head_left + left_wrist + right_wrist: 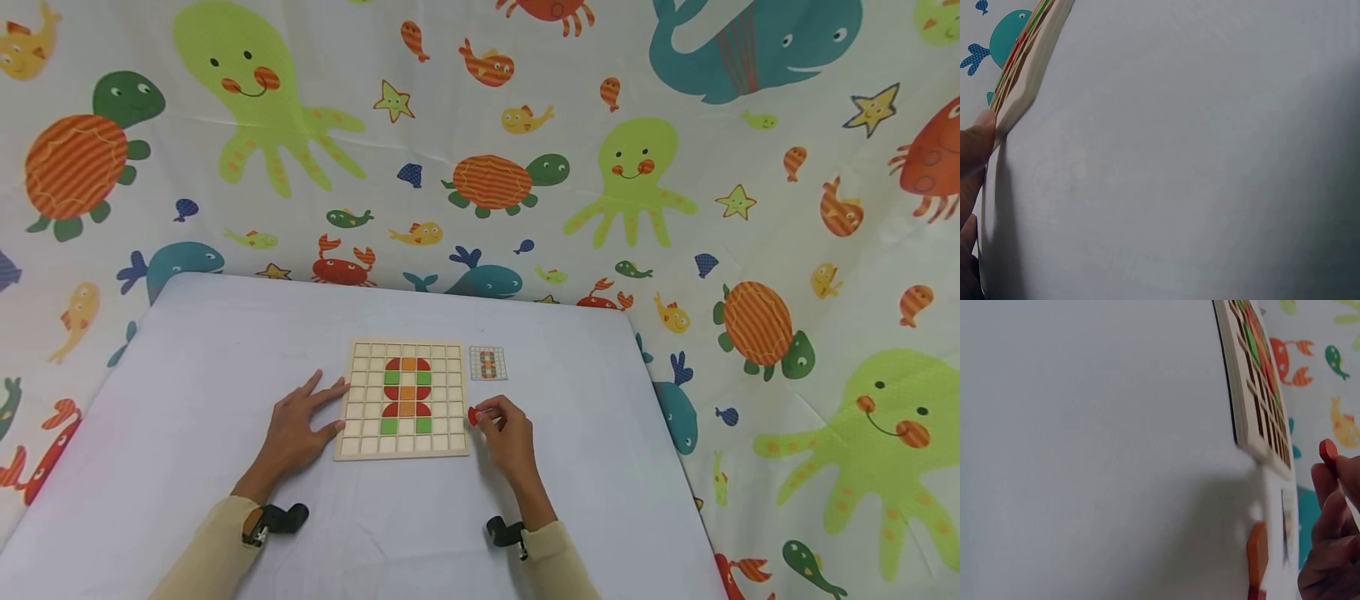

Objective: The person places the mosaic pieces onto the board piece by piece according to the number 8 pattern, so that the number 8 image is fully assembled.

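Observation:
A square wooden grid board [370, 427] lies on the table. Red quarter-round tiles, orange square tiles [407, 392] and green square tiles [388, 426] fill part of its middle columns. My left hand [296, 429] rests at the board's left edge, fingers spread and fairly straight, thumb against the rim. Just beyond the right edge, my right hand [512, 437] pinches a small red tile [472, 416] between thumb and fingertips. In the right wrist view that red tile [1329, 450] is held up above the table, past the board's corner.
Right of the board's upper corner lies a small pattern card [498, 372] printed with a coloured grid. An orange block [1257, 553] and part of a red one sit on the white tablecloth [247, 350] near my right hand. A sea-animal curtain [450, 75] hangs behind the table.

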The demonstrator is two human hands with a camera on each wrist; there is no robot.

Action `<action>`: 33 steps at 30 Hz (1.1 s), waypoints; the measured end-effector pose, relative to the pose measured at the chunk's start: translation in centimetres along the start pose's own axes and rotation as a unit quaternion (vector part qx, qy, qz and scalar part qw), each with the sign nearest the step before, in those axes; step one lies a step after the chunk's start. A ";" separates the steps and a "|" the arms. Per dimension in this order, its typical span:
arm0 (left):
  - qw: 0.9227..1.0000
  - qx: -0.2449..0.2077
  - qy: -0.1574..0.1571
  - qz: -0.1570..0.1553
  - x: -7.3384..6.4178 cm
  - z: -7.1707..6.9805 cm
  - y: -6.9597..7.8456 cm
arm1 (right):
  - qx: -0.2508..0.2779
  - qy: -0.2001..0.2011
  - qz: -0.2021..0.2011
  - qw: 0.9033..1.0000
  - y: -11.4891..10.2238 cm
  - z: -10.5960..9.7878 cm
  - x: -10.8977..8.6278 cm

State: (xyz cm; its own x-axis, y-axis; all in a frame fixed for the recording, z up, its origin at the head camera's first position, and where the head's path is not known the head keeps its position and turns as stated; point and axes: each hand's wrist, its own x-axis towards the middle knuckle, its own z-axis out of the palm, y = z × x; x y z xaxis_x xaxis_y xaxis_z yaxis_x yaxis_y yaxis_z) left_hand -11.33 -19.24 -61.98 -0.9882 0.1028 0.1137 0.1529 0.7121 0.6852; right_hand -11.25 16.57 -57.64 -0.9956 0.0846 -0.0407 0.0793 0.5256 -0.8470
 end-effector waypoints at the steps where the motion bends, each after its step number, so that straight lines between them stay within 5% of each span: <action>1: 1.000 0.000 0.001 0.000 0.0 0.0 0.0 | -0.001 -0.005 -0.003 1.000 -0.2 0.3 -0.1; 19: 1.000 0.001 0.000 0.002 0.0 0.1 0.0 | 0.002 -0.079 -0.037 0.996 -3.8 6.3 -1.1; 33: 1.000 0.000 -0.005 -0.005 -0.1 -0.1 0.1 | -0.098 -0.096 -0.051 0.989 -4.9 10.0 -2.0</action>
State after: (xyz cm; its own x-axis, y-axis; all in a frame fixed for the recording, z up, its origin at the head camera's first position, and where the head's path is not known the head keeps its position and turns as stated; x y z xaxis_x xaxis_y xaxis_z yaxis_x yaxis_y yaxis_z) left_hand -11.25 -19.21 -61.88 -0.9896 0.1034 0.1001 0.1439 0.7126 0.6867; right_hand -10.12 5.35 -58.68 -0.9885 -0.1308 -0.0757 -0.0336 0.6783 -0.7340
